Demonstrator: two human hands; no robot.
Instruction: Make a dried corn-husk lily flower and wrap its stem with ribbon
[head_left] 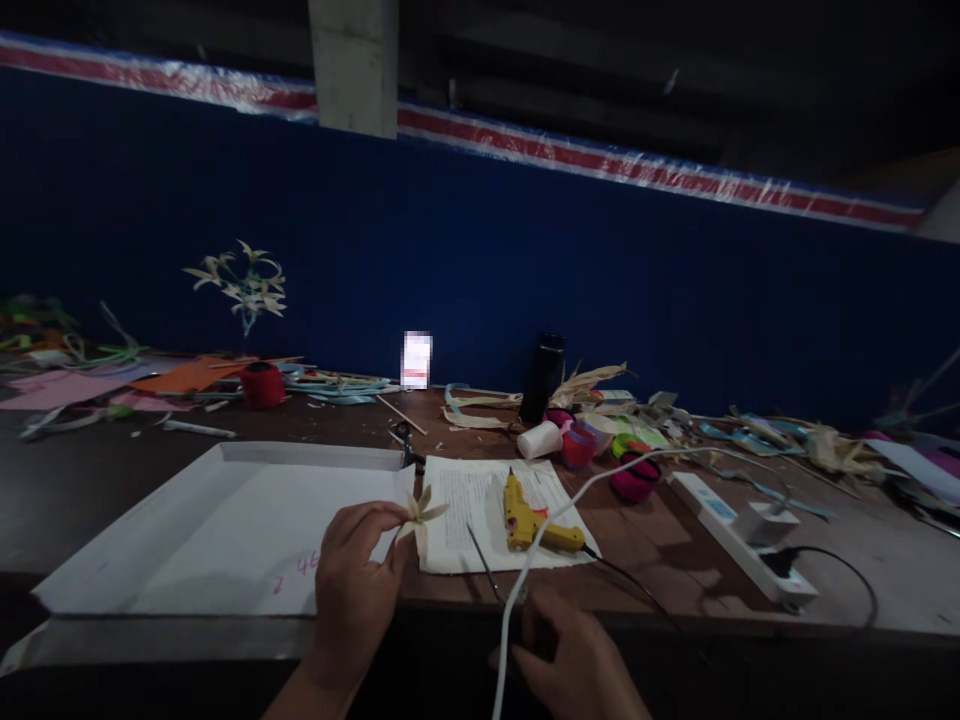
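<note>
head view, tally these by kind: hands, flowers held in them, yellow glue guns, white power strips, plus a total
Left hand and right hand: 2
Held flower: 1
Glue gun: 1
Power strip: 1
Total: 5

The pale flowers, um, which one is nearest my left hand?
The single pale flower pinched in your left hand. The others are grouped in a flower bunch standing farther back, against the dark blue backdrop.
</note>
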